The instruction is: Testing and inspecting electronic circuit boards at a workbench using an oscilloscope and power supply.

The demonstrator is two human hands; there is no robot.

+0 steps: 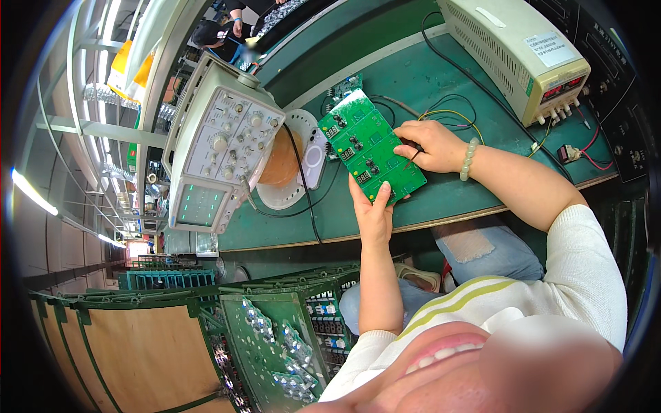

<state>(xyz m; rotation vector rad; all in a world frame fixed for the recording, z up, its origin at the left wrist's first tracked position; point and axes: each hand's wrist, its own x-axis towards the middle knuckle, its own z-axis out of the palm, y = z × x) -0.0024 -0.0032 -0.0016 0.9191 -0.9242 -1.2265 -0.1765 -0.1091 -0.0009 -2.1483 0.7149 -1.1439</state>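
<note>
A green circuit board panel (pixel 372 141) is tilted up above the green workbench, with small digit displays and black parts along its left side. My left hand (pixel 374 210) grips its lower end, thumb on the face and fingers at the edge and underneath. Over the panel's right edge, my right hand (pixel 434 146) is closed on a thin dark probe-like tool (pixel 412 146); its tip is too small to make out. Behind the panel lies another populated circuit board (pixel 346 86), partly covered. Black and yellow wires (pixel 458 113) run across the bench beyond my right hand.
An oscilloscope (pixel 224 148) with green traces stands at the left. Beside it lie a white perforated tray (pixel 279 199) and a white phone-like object (pixel 313 162). A power supply (pixel 523 58) sits at the far right. Below left, a green rack (pixel 265 344) holds several boards. Another person (pixel 224 34) works beyond.
</note>
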